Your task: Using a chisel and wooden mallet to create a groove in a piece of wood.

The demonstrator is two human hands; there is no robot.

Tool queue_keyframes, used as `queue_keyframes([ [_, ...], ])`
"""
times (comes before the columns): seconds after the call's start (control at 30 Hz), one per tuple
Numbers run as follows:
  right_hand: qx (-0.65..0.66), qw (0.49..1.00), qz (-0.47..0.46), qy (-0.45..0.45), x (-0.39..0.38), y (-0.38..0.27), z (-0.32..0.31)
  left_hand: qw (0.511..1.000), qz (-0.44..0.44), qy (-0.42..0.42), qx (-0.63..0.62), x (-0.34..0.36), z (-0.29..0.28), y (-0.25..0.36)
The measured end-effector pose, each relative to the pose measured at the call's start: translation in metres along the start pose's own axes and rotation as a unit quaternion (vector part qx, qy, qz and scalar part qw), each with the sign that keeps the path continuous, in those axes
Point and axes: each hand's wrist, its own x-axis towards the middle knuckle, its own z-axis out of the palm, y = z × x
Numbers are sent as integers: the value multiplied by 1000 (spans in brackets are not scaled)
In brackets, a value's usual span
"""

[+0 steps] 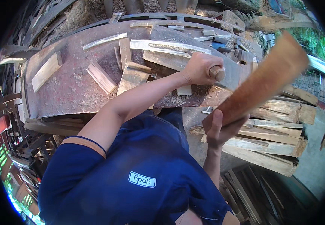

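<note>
My left hand (198,69) is closed around a thick round wooden handle (217,73), its blunt end facing up; whatever it belongs to is hidden below my fist. This hand is over the right part of the workbench (72,82). Off the bench's right side, my right hand (228,129) grips the lower end of a brown wooden board (263,78), thumb on one face and fingers beneath. The board tilts up and away to the right, its far end smeared by motion. Close to my left fist lies a long pale-edged wood strip (166,45).
Wood offcuts lie about the bench, among them a block (101,77), a curved piece (46,71) and a stepped piece (133,78). Long boards (263,146) are stacked on the floor at the right. Wood shavings (72,24) are heaped beyond the bench.
</note>
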Motion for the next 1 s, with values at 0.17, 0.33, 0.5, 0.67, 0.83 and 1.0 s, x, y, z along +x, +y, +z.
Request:
queue_keyframes([
  [0.17, -241, 963, -1, -117, 16, 8, 3, 1000, 11, 12, 11, 0, -4, -7],
  [0.33, -149, 982, 17, -112, 8, 13, 0, 974, -110, 157, -118, 40, -28, -14],
  [0.5, -95, 990, 52, -87, 10, 8, 0, 902, -194, 245, -298, 60, -62, -38],
  [0.67, -103, 989, 67, -78, 10, 7, -4, 919, -187, 215, -274, 56, -61, -33],
  [0.83, -118, 988, 51, -85, 9, 14, -3, 956, -177, 180, -152, 50, -52, -36],
  [1.0, -60, 997, 13, -40, 17, 4, 1, 966, -164, 173, -94, 47, -41, -19],
])
